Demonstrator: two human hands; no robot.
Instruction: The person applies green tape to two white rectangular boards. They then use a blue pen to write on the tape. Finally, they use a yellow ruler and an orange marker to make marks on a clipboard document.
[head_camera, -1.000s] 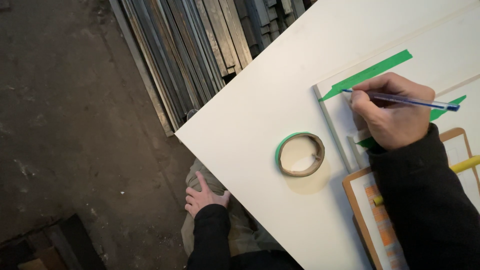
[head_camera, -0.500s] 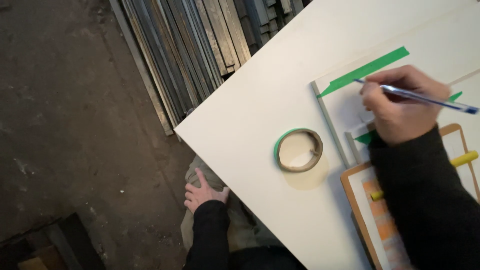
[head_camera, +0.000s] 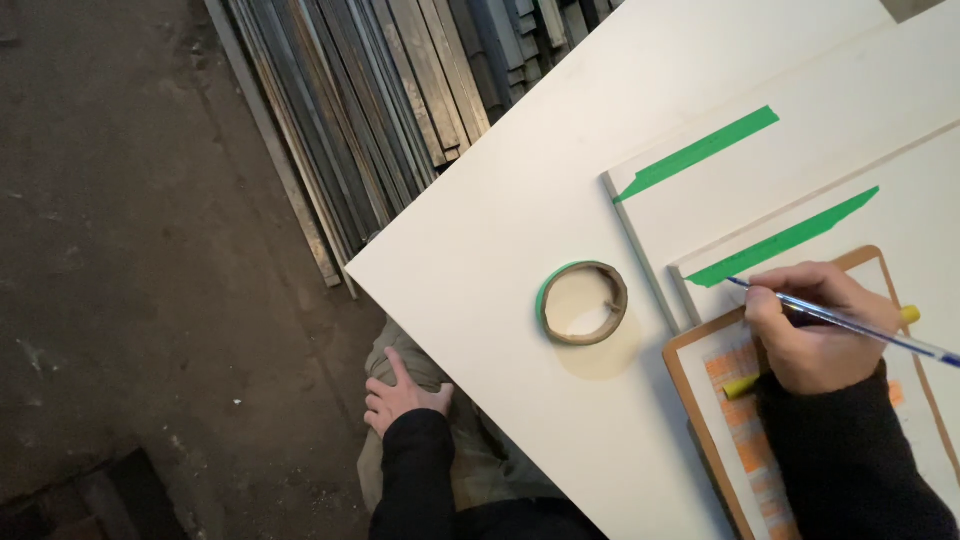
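Observation:
My right hand (head_camera: 815, 335) grips a blue pen (head_camera: 850, 322), its tip touching the near end of a green tape strip (head_camera: 785, 237) stuck on a white panel (head_camera: 900, 215). A second green tape strip (head_camera: 700, 152) lies on a larger white panel behind it. Under my wrist sits a wooden clipboard (head_camera: 690, 395) with an orange-marked sheet and a yellow highlighter (head_camera: 740, 385). A roll of green tape (head_camera: 582, 302) lies flat on the white table (head_camera: 500, 230), left of my right hand. My left hand (head_camera: 400, 397) rests flat on my knee below the table edge, holding nothing.
A stack of long grey metal and wood strips (head_camera: 400, 110) leans along the far side of the table's corner. Dark concrete floor (head_camera: 130, 250) fills the left. A dark box-like shape (head_camera: 90, 495) sits at the bottom left.
My right hand with the pen has moved down from the upper tape strip to the lower one. The left hand stayed on the knee.

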